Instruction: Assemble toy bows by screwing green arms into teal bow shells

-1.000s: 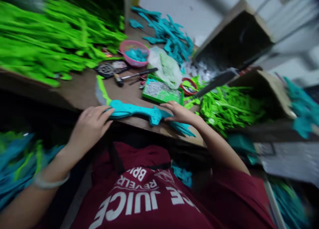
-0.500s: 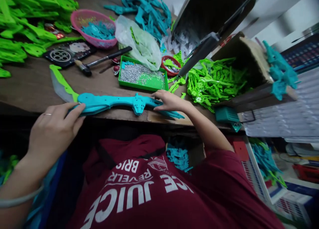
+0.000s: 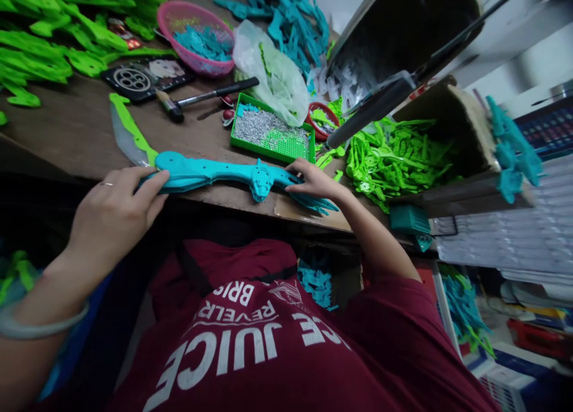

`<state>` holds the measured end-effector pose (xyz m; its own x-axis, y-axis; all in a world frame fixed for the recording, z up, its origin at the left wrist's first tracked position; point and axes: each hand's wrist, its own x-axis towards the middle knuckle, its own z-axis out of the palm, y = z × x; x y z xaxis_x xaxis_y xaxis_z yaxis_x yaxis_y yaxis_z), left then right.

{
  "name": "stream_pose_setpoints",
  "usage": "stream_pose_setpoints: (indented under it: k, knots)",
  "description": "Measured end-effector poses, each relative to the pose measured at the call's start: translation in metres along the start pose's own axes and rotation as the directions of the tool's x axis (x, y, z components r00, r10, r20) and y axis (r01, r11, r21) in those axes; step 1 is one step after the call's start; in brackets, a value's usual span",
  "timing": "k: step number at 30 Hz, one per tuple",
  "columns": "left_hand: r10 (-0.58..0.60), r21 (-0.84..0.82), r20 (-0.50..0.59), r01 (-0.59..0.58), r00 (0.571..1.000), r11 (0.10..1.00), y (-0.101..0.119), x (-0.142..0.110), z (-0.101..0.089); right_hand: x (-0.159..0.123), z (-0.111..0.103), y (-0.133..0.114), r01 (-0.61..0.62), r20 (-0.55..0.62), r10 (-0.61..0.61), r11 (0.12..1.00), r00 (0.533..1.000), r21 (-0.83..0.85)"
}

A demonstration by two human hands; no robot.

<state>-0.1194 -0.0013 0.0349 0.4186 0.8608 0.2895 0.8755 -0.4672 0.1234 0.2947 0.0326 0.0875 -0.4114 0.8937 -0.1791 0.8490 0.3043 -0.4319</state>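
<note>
A teal plastic toy weapon (image 3: 228, 171), with a carved knob near its right part, lies lengthwise along the front edge of the workbench. From its left end a bright green strip with a pale, see-through blade (image 3: 126, 138) angles up and away. My left hand (image 3: 119, 212) is closed around the toy's left end, thumb on top and fingers behind. At the other end, my right hand (image 3: 313, 182) pinches the toy near its forked tip, which looks blurred.
Behind the toy are a green tray (image 3: 268, 155) of small metal pins, a hammer (image 3: 210, 94), a pink basket (image 3: 165, 27) with teal parts and a plastic bag (image 3: 286, 89). Green parts (image 3: 394, 155) spill from a carton at right. A grey powered screwdriver (image 3: 371, 110) hangs above.
The whole view has shifted, so the bench things appear farther right. Both hands keep their hold on the toy; the forked tip at the right looks more spread and smeared.
</note>
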Motion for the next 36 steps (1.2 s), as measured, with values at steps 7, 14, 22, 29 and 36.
stream_pose_setpoints:
  k: [7, 14, 22, 29, 36]
  knots:
    - [-0.034, -0.115, 0.069, 0.041, 0.997, 0.993, 0.003, 0.004, -0.006, -0.002, 0.013, -0.002, -0.052, -0.101, 0.061, 0.994, 0.993, 0.091]
    - [-0.029, -0.122, 0.055, 0.036, 0.998, 0.992, 0.005, 0.001, -0.011, -0.066, 0.000, -0.015, -0.172, -0.559, 0.138, 0.985, 0.818, -0.009]
    - [0.277, -0.250, -0.075, -0.287, 0.958, 0.925, 0.055, 0.038, -0.031, -0.153, 0.124, -0.037, -0.580, -0.789, 0.534, 0.761, 0.304, 0.292]
    - [0.623, -0.342, 0.032, -0.577, 0.781, 0.741, 0.122, 0.127, 0.036, -0.102, 0.128, -0.013, -0.467, -0.791, 0.488, 0.833, 0.369, 0.296]
    - [0.637, -0.288, 0.051, -0.599, 0.769, 0.747, 0.129, 0.125, 0.050, -0.087, 0.128, -0.016, -0.353, -0.804, 0.548, 0.817, 0.231, 0.455]
